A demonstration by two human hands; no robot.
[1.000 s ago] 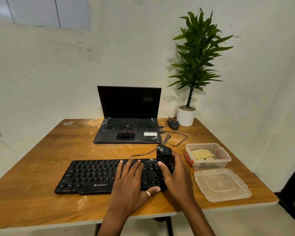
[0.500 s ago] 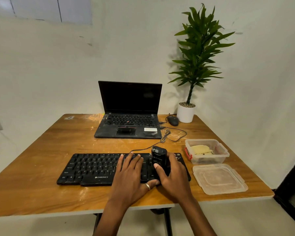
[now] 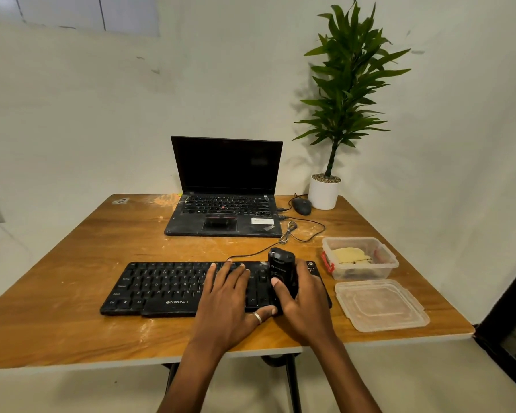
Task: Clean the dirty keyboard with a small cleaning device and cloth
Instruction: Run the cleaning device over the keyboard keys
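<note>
Keyboard point(image 3: 167, 289): black, wired, lying flat near the front edge of the table point(image 3: 72, 308), pale dust on keys and frame. Small black cleaning device point(image 3: 281, 265) stands upright on its right-hand key block.

Right hand point(image 3: 306, 299) wraps the device, thumb on its face. Left hand point(image 3: 227, 296) lies flat, fingers straight, pressing the middle keys; it holds nothing.

Step, as I judge it: device pass over the right end, early in the job. The left and middle rows look untreated. Next move calls for running the device leftward row by row, with the flat hand shifting out of its path while pinning the board.

Cloth: likely the pale yellow wad point(image 3: 350, 254) in the open clear tub point(image 3: 385, 265) to the right, untouched; its lid point(image 3: 380, 305) sits just in front.

Table: worn wood, whitish scuffs. Behind: open laptop point(image 3: 225, 186), mouse point(image 3: 301, 206), potted plant point(image 3: 349, 84). Plain white wall.
</note>
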